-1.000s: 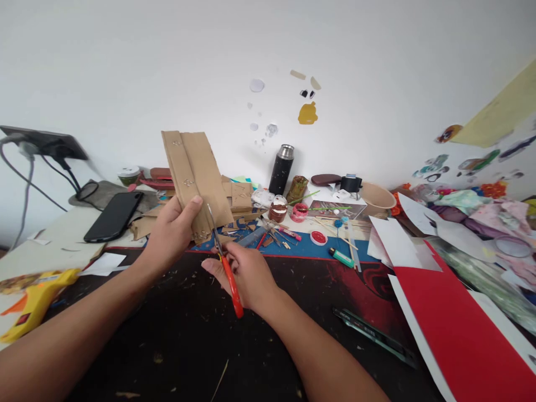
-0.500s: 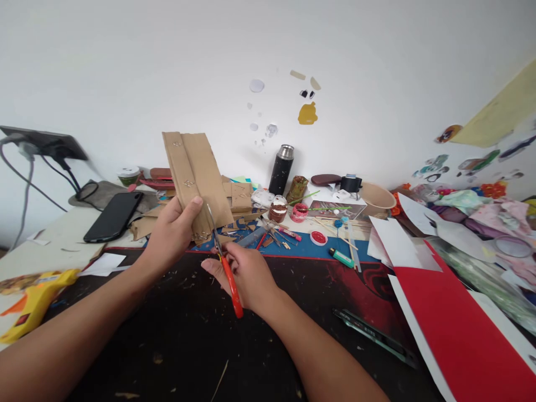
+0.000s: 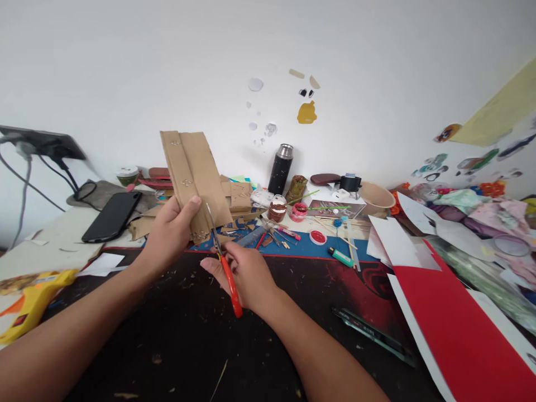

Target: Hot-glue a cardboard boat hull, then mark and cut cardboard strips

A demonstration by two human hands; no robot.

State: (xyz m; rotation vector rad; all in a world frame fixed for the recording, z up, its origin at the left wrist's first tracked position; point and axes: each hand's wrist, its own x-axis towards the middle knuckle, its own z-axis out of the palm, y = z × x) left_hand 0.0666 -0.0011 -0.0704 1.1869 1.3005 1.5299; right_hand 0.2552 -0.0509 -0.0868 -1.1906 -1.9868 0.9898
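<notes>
My left hand point(image 3: 170, 234) holds a long strip of brown cardboard point(image 3: 195, 177) upright above the desk, thumb on its lower front face. The strip has a raised band along its left side with small staples. My right hand point(image 3: 247, 273) grips red-handled scissors point(image 3: 224, 268), whose blades point up and touch the lower right edge of the cardboard. Both hands hover over the dark mat point(image 3: 188, 335).
A black phone point(image 3: 112, 215) and yellow glue gun point(image 3: 29, 304) lie at left. Cardboard scraps, small paint pots, a black flask point(image 3: 280, 168) and a green lighter point(image 3: 341, 257) crowd the back. A utility knife point(image 3: 372, 336) and red paper sheet point(image 3: 456, 335) lie at right.
</notes>
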